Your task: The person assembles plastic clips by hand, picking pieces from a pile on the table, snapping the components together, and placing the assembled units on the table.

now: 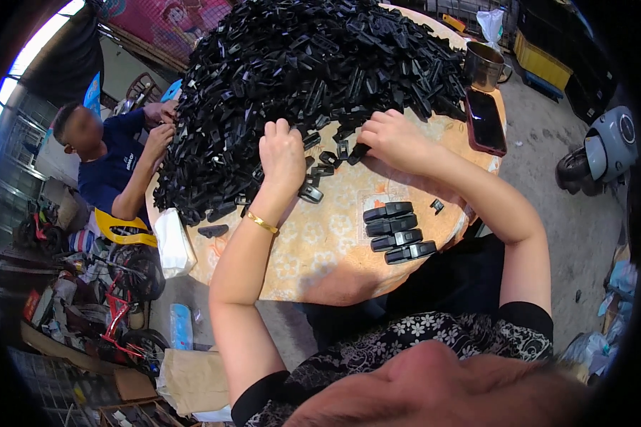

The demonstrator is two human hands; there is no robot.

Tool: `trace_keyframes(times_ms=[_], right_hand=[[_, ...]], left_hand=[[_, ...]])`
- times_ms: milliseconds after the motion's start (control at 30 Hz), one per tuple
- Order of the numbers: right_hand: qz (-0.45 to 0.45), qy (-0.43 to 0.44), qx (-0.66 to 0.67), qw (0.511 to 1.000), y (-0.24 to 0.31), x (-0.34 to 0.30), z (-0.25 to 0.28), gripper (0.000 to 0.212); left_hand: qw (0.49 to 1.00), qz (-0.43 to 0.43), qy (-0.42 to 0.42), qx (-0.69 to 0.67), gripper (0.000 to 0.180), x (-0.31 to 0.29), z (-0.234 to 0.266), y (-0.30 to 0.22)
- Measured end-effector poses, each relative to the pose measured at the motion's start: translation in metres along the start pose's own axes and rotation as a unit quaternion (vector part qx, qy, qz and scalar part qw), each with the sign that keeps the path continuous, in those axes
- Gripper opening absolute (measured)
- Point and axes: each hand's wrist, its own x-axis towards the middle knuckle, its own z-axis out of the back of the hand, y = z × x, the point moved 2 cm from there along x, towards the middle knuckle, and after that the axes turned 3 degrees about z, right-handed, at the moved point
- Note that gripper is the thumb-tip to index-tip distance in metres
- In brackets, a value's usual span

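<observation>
Though partly obscure, a black part point(357, 154) against the nearly closed right hand point(397, 144), apparently between its fingertips.

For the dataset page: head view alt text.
A person's left hand and right hand are at the near edge of a large heap of black parts on a patterned table. Four black pieces lie in a row nearer the person; a co-worker is at the heap's left.
</observation>
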Motion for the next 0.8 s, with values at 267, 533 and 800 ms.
trace_keyframes(times_ms=[267, 533, 800], right_hand=[[-0.120, -0.045, 0.114, 0.985, 0.010, -0.048, 0.048, 0.021], [-0.169, 0.101, 0.188, 0.962, 0.019, -0.060, 0.048, 0.019], [-0.004, 0.049, 0.257, 0.965, 0.007, -0.067, 0.044, 0.027]], left_hand=[[0.989, -0.039, -0.102, -0.104, 0.015, -0.009, 0.036, -0.025], [0.928, -0.194, 0.090, -0.305, 0.015, -0.041, 0.062, -0.078], [0.863, -0.059, 0.163, -0.474, 0.020, -0.046, 0.063, -0.078]])
